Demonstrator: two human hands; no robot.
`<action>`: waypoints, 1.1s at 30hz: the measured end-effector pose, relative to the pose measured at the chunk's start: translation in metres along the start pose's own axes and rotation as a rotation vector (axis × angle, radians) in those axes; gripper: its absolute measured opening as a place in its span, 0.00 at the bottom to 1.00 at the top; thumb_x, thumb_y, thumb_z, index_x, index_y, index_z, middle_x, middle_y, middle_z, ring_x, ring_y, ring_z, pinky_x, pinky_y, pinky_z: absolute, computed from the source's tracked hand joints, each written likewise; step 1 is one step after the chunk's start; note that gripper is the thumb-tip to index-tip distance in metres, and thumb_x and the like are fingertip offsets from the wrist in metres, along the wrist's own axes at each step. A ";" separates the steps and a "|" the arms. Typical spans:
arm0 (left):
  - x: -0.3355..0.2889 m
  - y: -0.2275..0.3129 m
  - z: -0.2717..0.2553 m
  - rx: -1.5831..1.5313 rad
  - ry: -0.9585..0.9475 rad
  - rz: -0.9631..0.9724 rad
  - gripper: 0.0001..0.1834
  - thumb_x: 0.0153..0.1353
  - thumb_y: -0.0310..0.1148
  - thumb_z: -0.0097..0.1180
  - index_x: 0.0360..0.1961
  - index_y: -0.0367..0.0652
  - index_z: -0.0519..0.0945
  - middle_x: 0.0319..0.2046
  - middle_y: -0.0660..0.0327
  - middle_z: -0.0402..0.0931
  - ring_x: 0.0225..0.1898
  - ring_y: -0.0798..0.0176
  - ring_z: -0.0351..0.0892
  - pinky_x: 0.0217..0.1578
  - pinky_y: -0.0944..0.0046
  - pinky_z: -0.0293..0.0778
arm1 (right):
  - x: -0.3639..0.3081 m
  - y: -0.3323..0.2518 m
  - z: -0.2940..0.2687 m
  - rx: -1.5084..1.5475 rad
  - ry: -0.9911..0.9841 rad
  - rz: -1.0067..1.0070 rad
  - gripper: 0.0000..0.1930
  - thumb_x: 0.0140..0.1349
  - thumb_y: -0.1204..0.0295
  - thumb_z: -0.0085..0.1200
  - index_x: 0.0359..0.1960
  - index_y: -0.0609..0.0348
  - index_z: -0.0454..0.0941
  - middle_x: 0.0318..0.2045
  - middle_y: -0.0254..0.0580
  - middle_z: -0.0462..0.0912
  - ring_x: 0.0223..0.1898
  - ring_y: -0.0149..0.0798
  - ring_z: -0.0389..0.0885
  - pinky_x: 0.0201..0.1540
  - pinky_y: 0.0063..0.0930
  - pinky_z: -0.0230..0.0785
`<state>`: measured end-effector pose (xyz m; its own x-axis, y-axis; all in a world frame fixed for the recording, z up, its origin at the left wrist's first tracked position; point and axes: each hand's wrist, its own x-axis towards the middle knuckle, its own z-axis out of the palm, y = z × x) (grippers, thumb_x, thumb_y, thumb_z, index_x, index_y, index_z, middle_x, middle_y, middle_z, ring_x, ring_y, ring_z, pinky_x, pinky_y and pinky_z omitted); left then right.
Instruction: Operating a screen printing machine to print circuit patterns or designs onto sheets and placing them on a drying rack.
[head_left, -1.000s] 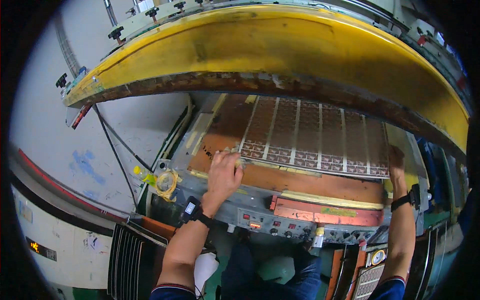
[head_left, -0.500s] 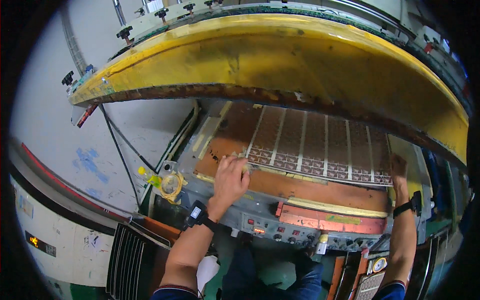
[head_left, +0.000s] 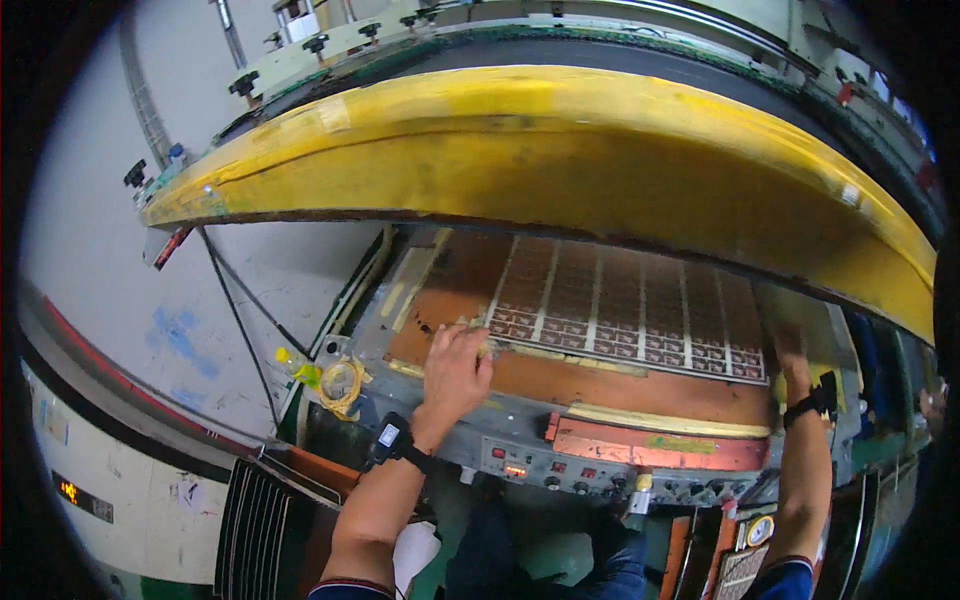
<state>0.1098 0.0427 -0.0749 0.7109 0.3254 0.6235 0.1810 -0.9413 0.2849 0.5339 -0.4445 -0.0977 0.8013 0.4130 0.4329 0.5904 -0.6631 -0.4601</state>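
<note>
The gridded printed panel (head_left: 630, 310) lay flat on the brown base board (head_left: 590, 375), partly under the yellow screen frame (head_left: 540, 150). Your left hand (head_left: 458, 370) was at its near left corner, fingers curled; whether they pinched it, I couldn't tell. Your blurred right hand (head_left: 791, 355) was just beside the right edge, its grip unclear. The panel seemed light, stiff and easily smudged, best held by its edges.

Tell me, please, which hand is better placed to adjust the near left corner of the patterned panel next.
Probably the left hand: it is close to that corner of the patterned panel. The right hand, which looks blurred, is on the opposite side, beside the panel's right edge.
</note>
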 end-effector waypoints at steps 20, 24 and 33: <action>0.048 -0.015 -0.185 -1.166 0.907 -0.177 0.14 0.67 0.35 0.48 0.44 0.34 0.75 0.40 0.55 0.75 0.43 0.61 0.75 0.48 0.59 0.73 | -0.032 -0.285 -0.336 0.191 0.846 -0.453 0.18 0.68 0.58 0.50 0.46 0.59 0.82 0.41 0.36 0.82 0.44 0.30 0.77 0.48 0.19 0.66; 0.072 -0.003 -0.255 -1.144 1.049 -0.089 0.15 0.67 0.35 0.49 0.45 0.31 0.74 0.37 0.56 0.74 0.40 0.62 0.74 0.44 0.61 0.73 | -0.012 -0.270 -0.335 0.100 0.755 -0.395 0.22 0.66 0.52 0.53 0.39 0.61 0.83 0.31 0.29 0.79 0.35 0.25 0.72 0.38 0.17 0.63; 0.110 0.037 -0.275 -0.681 0.850 0.000 0.14 0.70 0.36 0.50 0.35 0.38 0.81 0.25 0.67 0.75 0.26 0.75 0.69 0.27 0.74 0.65 | -0.034 -0.268 -0.310 0.003 0.736 -0.272 0.24 0.64 0.54 0.54 0.22 0.65 0.74 0.15 0.33 0.66 0.22 0.25 0.61 0.25 0.24 0.58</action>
<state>0.0083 0.0681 0.2044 -0.0392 0.5276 0.8486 -0.4197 -0.7794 0.4652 0.3186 -0.4744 0.2508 0.3588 0.0402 0.9325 0.7580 -0.5956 -0.2660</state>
